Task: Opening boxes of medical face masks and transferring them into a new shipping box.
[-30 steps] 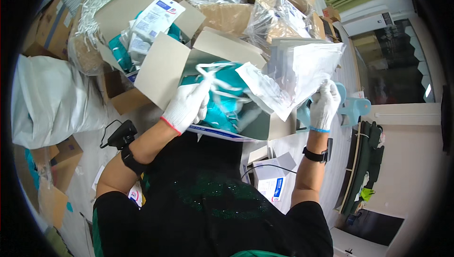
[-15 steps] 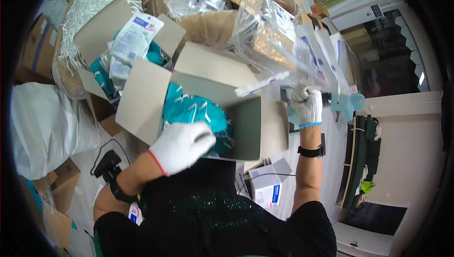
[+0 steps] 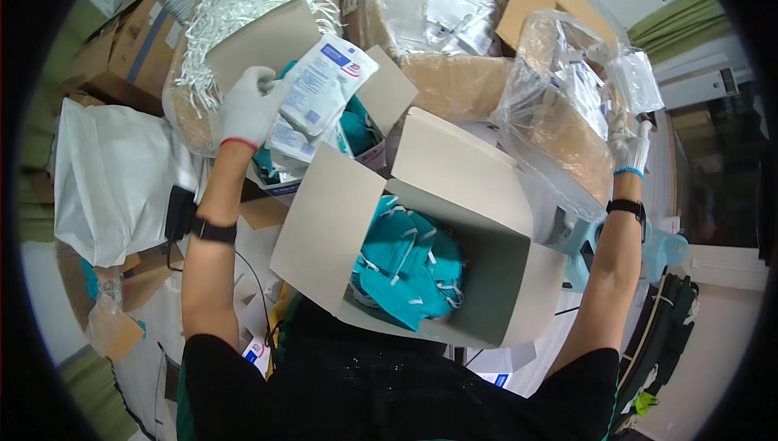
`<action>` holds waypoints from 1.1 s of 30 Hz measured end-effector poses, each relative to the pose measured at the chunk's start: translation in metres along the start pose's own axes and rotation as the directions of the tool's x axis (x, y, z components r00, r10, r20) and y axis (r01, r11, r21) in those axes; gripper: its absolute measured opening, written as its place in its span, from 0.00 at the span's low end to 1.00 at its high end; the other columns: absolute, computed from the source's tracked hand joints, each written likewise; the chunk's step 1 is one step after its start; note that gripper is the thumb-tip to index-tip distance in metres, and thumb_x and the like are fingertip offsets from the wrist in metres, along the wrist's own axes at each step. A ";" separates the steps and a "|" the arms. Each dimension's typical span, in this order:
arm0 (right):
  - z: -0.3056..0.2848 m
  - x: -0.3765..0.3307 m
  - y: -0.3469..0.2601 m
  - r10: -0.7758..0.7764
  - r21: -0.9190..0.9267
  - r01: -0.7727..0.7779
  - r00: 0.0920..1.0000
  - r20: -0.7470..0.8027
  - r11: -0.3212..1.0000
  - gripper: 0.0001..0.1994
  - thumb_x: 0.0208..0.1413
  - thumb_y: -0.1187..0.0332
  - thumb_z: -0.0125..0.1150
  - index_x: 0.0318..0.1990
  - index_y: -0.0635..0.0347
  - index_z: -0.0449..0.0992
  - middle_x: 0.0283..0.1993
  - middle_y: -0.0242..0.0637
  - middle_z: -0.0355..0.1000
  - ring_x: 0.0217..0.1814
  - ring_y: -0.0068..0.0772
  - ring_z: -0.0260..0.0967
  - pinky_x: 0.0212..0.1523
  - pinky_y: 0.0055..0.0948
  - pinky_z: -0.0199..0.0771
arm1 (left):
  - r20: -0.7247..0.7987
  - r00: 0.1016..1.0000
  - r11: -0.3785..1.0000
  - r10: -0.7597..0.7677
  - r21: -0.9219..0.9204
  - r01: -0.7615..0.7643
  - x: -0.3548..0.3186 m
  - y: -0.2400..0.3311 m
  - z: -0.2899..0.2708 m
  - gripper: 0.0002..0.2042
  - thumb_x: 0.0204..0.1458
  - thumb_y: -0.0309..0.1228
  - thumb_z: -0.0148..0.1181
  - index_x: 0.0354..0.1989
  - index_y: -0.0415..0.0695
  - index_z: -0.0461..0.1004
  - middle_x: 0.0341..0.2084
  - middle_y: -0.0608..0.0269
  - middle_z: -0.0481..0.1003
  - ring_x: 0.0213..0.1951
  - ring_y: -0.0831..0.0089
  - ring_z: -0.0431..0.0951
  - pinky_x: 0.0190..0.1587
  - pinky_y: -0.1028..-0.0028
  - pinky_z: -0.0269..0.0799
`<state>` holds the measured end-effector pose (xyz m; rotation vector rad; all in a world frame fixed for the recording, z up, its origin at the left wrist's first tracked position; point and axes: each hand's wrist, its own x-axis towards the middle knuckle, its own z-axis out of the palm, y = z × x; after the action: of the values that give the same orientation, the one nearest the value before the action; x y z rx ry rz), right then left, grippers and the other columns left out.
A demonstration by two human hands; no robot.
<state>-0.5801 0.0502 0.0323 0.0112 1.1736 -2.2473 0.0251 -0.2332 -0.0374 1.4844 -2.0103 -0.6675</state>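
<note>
Head view: left hand (image 3: 247,109) beside box flap (image 3: 267,40)

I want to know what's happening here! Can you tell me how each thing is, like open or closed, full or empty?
Near cardboard box: open, flaps up, teal masks inside.
Far box: open, full of packets.
White packet: sealed, touched by left hand.
Clear bag: held up by right hand.
White sack: closed, lying flat.

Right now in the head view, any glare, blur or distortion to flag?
Head view: strong fisheye bending with a black vignette at the rim; glare on the clear plastic bag by the right hand; left hand and teal masks in the open cardboard box sharp, no motion blur.
</note>
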 end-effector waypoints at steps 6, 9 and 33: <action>-0.025 -0.028 0.084 0.200 -0.480 -0.138 0.976 0.081 0.867 0.15 0.67 0.59 0.58 0.49 0.64 0.72 0.37 0.37 0.76 0.29 0.24 0.73 0.31 0.18 0.75 | 0.097 0.993 0.860 -0.067 0.510 0.008 0.021 0.027 0.060 0.48 0.34 0.55 0.75 0.65 0.44 0.65 0.55 0.51 0.75 0.57 0.57 0.75 0.59 0.59 0.69; -0.030 -0.050 0.104 0.224 -0.553 -0.152 0.972 0.065 0.819 0.14 0.67 0.61 0.59 0.50 0.63 0.73 0.36 0.36 0.76 0.29 0.23 0.72 0.29 0.17 0.73 | 0.088 0.994 0.775 -0.061 0.632 -0.009 0.016 0.035 0.080 0.47 0.33 0.53 0.75 0.65 0.45 0.65 0.52 0.52 0.76 0.56 0.57 0.75 0.58 0.57 0.68; -0.034 -0.086 0.112 0.197 -0.561 -0.100 0.974 0.114 0.822 0.15 0.68 0.65 0.55 0.56 0.65 0.73 0.34 0.31 0.74 0.28 0.19 0.70 0.28 0.18 0.73 | -0.080 0.989 0.990 -0.127 -0.065 0.122 -0.069 0.006 0.069 0.48 0.43 0.30 0.73 0.72 0.39 0.49 0.66 0.38 0.59 0.61 0.42 0.69 0.62 0.57 0.68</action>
<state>-0.4612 0.0708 -0.0485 -0.3012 1.6237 -1.6643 -0.0096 -0.1606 -0.0932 1.5862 -1.8304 -0.6979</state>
